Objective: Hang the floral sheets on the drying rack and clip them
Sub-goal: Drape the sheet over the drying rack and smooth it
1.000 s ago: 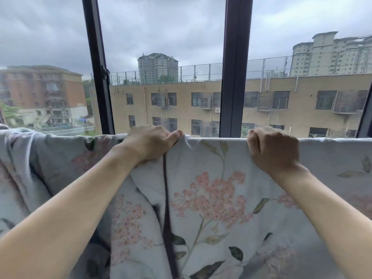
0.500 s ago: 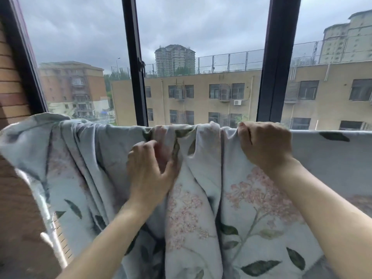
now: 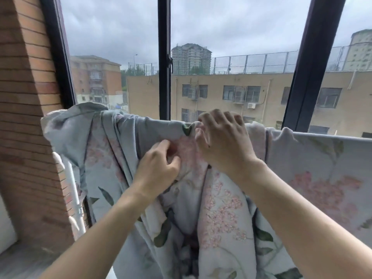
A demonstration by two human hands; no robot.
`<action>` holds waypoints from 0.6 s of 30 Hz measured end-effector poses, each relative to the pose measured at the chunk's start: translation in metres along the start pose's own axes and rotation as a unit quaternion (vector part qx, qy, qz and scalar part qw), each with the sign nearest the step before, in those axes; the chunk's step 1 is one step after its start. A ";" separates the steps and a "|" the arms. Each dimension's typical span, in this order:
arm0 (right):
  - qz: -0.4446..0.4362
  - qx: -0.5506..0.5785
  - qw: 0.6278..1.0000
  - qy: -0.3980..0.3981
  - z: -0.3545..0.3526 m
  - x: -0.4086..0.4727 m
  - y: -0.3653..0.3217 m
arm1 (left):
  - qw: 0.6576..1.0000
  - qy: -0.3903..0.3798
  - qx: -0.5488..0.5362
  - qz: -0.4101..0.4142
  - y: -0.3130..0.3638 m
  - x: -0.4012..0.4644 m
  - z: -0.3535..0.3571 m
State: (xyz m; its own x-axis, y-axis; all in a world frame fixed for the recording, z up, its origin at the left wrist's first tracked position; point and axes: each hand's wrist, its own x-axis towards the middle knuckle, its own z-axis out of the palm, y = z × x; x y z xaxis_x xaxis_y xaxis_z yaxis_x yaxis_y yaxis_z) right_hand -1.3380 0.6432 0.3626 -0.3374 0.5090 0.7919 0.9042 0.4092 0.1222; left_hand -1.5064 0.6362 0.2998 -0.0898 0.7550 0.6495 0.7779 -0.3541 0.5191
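Floral sheet (image 3: 221, 214): draped over a horizontal support hidden beneath it, in front of the window (image 3: 231, 37); flat toward the right, bunched in vertical folds at centre and left.
Left hand (image 3: 159, 170): fingers curled, pinching a fold of fabric just below the top edge.
Right hand (image 3: 223, 141): on the top fold, fingers bent and slightly spread; whether they grip cloth or only press it cannot be told.
Rack: not visible; its bar is presumed to lie under the top fold.
Clips: none in view.
Left end of sheet (image 3: 66, 125): bunched in a loose lump near the brick wall (image 3: 26, 117), beside a white pipe (image 3: 70, 178).
Risk 1: the unclipped cloth may slide off the bar if more weight hangs on one side.
Risk 2: pulling the pinched fold sideways may drag the flat right portion out of line.
Risk 3: folds left bunched would likely dry slowly and give clips a thick, insecure bite.
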 end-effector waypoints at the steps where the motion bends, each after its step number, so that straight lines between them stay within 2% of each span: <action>1: 0.007 0.000 1.000 -0.008 0.004 0.000 -0.007 | 1.000 0.016 0.009 0.013 -0.008 0.002 -0.005; 5: 0.021 -0.010 0.999 -0.028 0.026 0.007 -0.053 | 0.995 0.061 -0.015 0.083 -0.053 0.005 -0.039; 9: 0.045 0.004 0.999 -0.027 0.040 0.017 -0.098 | 0.975 0.068 -0.009 0.212 -0.092 0.011 -0.079; 10: 0.052 0.015 0.998 -0.023 0.044 0.019 -0.113 | 0.974 0.088 0.005 0.207 -0.108 0.016 -0.090; 12: 0.066 0.038 0.997 -0.022 0.051 0.020 -0.140 | 0.982 0.119 0.021 0.145 -0.140 0.028 -0.107; 14: 0.066 0.054 0.996 -0.015 0.059 0.020 -0.167 | 0.989 0.110 0.030 0.091 -0.170 0.038 -0.119; 18: 0.018 0.089 0.996 -0.002 0.074 0.026 -0.220 | 0.983 0.108 0.114 0.090 -0.212 0.052 -0.136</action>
State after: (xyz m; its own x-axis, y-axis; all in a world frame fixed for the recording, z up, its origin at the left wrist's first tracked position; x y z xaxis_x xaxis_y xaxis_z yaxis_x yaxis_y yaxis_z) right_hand -1.5653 0.6222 0.3114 -0.3075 0.5292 0.7908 0.8547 0.5189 -0.0148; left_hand -1.7601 0.6758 0.2995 -0.0489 0.5483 0.8348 0.9107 -0.3189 0.2627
